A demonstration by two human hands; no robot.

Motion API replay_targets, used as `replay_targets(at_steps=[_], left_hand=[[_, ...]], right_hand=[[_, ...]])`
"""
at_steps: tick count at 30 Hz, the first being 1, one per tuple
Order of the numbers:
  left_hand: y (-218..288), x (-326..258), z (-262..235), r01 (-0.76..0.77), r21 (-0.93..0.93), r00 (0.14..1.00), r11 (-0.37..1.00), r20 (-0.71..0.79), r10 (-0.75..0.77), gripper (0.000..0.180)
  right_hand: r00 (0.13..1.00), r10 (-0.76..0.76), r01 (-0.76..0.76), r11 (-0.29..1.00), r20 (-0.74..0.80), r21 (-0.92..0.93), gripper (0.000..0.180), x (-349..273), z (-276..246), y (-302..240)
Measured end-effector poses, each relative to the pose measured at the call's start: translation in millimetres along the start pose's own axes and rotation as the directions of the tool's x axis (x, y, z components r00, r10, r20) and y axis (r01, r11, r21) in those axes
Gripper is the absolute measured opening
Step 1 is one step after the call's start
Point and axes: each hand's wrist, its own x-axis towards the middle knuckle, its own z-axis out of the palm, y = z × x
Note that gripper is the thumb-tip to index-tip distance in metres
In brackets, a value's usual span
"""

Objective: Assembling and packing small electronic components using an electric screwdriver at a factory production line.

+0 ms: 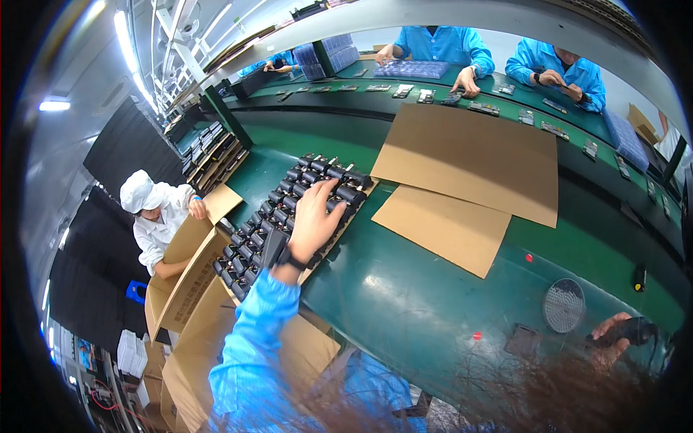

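My left hand [314,220], palm down with a black device at the wrist, is over a dense batch of black cylindrical parts [249,242]. Its thumb and fingers are spread apart beside a cylinder at the batch's right side, and I see nothing held between them. The parts stand in rows on a brown cardboard sheet [339,242]. At the lower right edge, my right hand [610,352] has its fingers closed round a dark rounded object [635,330]. Hair hides much of that arm, and the object's exact kind is unclear.
Two flat cardboard sheets [469,159] lie on the green table [404,310]. A round textured disc [564,306] rests at right. An open cardboard box [184,289] stands left, touched by a co-worker in white [155,216]. Across a conveyor carrying small devices [484,108], blue-clad co-workers sit.
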Motion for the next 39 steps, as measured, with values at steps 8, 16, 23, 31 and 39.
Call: replay_targets(at_steps=[8, 16, 23, 31, 39], left_hand=[[-32, 56, 86, -0.06, 0.346, 0.949, 0.936, 0.312, -0.054, 0.081], [-39, 46, 93, -0.142, 0.314, 0.98, 0.939, 0.175, 0.09, 0.066], [-29, 52, 85, -0.138, 0.306, 0.975, 0.942, 0.209, 0.074, 0.056], [-15, 61, 69, -0.15, 0.283, 0.978, 0.947, 0.185, 0.1, 0.044], [88, 59, 67, -0.391, 0.028, 0.919, 0.92, -0.037, 0.392, 0.045]], right_hand=[[0.996, -0.02, 0.015, 0.998, -0.091, -0.057, 0.081, -6, 30, -8], [0.996, -0.015, 0.007, 0.995, -0.082, -0.097, 0.083, -4, 42, -19], [0.998, -0.006, 0.0, 0.996, -0.067, -0.092, 0.083, -4, 35, -15], [0.996, 0.009, -0.017, 0.996, -0.086, -0.089, 0.084, -4, 34, -15], [0.989, -0.037, 0.034, 0.999, -0.141, -0.023, 0.086, -4, 24, -29]])
